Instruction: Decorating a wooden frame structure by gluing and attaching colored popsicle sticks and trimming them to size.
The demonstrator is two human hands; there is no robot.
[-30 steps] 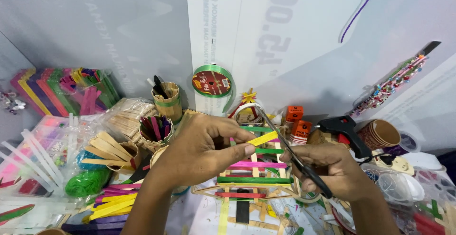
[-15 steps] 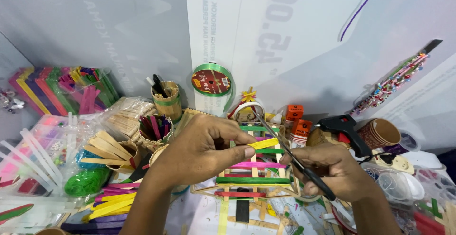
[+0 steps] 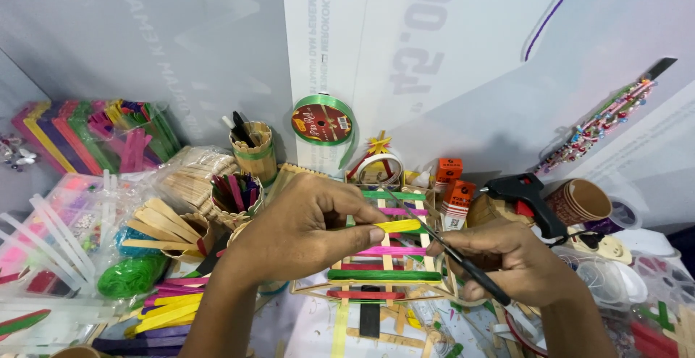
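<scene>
Hands meet over a crowded craft table. The left hand [image 3: 304,231] pinches a yellow craft stick [image 3: 397,225] between thumb and forefinger, the stick jutting out past the fingertips. The right hand [image 3: 510,257] has its fingers curled around the dark handles of scissors [image 3: 441,246], whose thin blades reach up just beyond the stick's free end. Directly beneath both sets of fingers lies a frame of coloured sticks [image 3: 384,275]. A black glue gun [image 3: 525,195] rests just behind the right knuckles.
</scene>
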